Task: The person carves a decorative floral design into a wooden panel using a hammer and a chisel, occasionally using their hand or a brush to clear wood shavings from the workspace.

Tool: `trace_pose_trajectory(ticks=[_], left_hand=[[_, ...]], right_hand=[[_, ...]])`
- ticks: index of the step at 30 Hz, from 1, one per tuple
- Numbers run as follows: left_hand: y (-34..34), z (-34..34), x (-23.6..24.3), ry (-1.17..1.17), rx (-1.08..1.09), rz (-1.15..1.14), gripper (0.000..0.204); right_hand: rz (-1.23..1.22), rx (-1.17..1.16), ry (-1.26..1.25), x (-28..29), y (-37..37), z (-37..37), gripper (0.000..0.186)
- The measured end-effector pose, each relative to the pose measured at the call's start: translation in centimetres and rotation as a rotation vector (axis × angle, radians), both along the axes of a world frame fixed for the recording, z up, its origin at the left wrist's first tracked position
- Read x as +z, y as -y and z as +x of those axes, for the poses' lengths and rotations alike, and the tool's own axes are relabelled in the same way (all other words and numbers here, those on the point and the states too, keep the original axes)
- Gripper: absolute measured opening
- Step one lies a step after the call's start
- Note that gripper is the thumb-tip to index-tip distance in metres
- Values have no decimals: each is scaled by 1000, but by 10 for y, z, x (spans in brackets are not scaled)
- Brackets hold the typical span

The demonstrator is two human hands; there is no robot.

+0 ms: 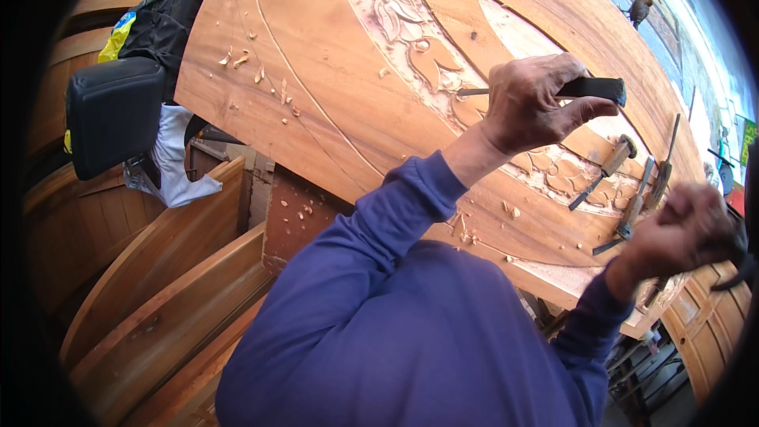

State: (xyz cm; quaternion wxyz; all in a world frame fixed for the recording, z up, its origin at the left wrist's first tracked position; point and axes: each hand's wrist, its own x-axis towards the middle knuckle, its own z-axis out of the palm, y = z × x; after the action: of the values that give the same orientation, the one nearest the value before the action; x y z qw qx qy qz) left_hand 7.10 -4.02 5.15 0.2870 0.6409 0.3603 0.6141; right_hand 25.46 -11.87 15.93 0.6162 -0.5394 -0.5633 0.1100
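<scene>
My left hand point(526, 103) is closed around a carving chisel point(594, 89) with a dark, blocky handle. The chisel's thin metal blade points left, its tip at the carved flower border point(399, 16) of a large wooden panel point(316, 39). My right hand point(684, 233) is raised over the panel's right side, blurred, its fingers curled. A dark shape shows beside it at the picture's rim, too unclear to name. Between my hands, a wooden-handled chisel point(613, 160) lies on the carving, with more carving tools point(635, 209) close to my right hand.
Wood shavings point(261, 75) are scattered over the panel. At the left stand a black padded seat point(115, 115), a white cloth point(186, 162) and a dark bag point(162, 24). Curved wooden boards point(158, 285) lean below them. Another panelled wooden piece point(708, 324) is at the lower right.
</scene>
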Motion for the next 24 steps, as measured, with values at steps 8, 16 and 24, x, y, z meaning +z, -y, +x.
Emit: trace_pose_trajectory(ticks=[8,16,24], left_hand=[[-28,-25,2,-251,-456,-105,36],[-106,-47,-24,544,-892,-743,23],[-86,-37,-16,717,-844,-779,13]], right_hand=[[-292,210,539,-41,-18,-21,69],[-292,11,288,-36,-14,-17,52],[-248,-58,184,-12,-16,-2,30]])
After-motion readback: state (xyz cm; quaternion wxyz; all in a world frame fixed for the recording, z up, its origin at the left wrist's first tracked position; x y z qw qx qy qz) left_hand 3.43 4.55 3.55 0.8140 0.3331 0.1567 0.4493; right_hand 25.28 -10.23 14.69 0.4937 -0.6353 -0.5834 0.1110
